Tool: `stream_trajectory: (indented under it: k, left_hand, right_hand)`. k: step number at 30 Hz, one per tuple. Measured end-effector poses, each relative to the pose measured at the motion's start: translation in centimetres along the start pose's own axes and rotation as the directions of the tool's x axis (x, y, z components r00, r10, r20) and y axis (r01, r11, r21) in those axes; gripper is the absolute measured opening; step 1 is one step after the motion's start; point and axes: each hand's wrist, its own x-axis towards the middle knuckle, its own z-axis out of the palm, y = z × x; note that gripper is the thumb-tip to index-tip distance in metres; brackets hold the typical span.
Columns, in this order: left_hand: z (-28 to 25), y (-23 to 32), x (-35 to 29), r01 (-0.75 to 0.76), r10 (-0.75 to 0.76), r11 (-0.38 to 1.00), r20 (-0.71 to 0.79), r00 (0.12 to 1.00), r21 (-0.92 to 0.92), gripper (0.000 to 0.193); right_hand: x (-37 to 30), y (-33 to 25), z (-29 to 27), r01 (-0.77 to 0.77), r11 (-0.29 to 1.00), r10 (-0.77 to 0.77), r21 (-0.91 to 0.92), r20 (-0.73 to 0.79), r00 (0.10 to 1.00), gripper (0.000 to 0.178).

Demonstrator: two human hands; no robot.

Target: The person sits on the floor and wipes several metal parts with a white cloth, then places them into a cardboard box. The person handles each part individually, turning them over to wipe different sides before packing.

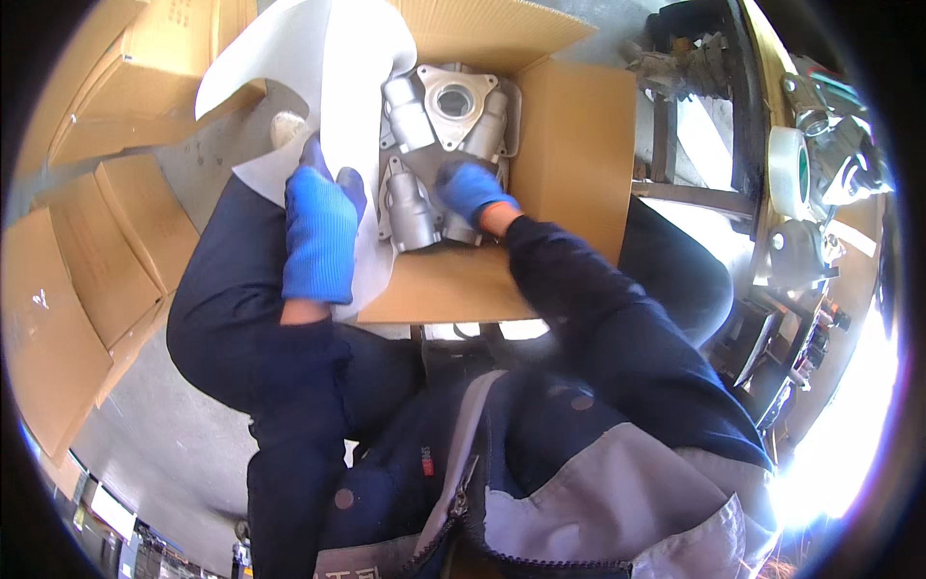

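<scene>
An open cardboard box (pixel 579 183) stands between my legs, holding several silver-grey metal castings. One casting has a triangular flange (pixel 455 100) with a round bore; another tube-shaped casting (pixel 413 214) lies nearer to me. A white flexible sheet (pixel 349 125) hangs over the box's left side and folds outward. My left hand (pixel 322 232), in a blue glove with dark fingertips, grips the sheet's edge, thumb pressed toward the fingers. My right hand (pixel 469 189), gloved the same way, is inside the box, low over the castings. Its fingers are curled and slightly blurred; whatever they hold is hidden.
Folded cardboard (pixel 96 280) and another carton (pixel 164 77) are at the left. To the right stand a dark metal frame (pixel 709 198) and a bench carrying metal parts and a roll of tape (pixel 788 172). Bright glare fills the lower right.
</scene>
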Motion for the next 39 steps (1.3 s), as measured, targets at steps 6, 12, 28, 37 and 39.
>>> stream_trajectory:
  k: [6,12,28,37,39]
  left_hand:
    - [1.0,0.2,0.7,-0.014,0.03,0.978,-0.073,0.997,0.207,0.051]
    - [0.7,1.2,0.4,-0.056,0.093,0.957,-0.115,0.989,0.285,0.064]
    - [9.4,-2.4,-2.4,0.53,-0.125,0.819,0.833,0.539,-0.22,0.046]
    - [14.5,-2.5,-1.8,0.528,-0.415,0.845,0.726,0.549,0.083,0.057]
    - [16.3,-2.5,-2.2,0.497,-0.4,0.863,0.729,0.556,0.094,0.058]
  right_hand:
    - [-4.9,2.3,-3.7,-0.277,0.937,0.308,-0.212,0.131,0.942,0.077]
    - [-3.8,6.1,5.5,-0.498,0.867,0.492,0.021,0.13,0.861,0.088]
    - [-8.1,9.5,-4.0,0.187,0.734,-0.386,0.653,0.174,0.906,0.045]
    - [-9.2,6.7,-3.0,-0.039,0.882,-0.037,0.47,0.151,0.988,0.053]
    - [-11.1,5.3,-4.8,0.028,0.955,-0.021,0.296,-0.026,0.999,0.045]
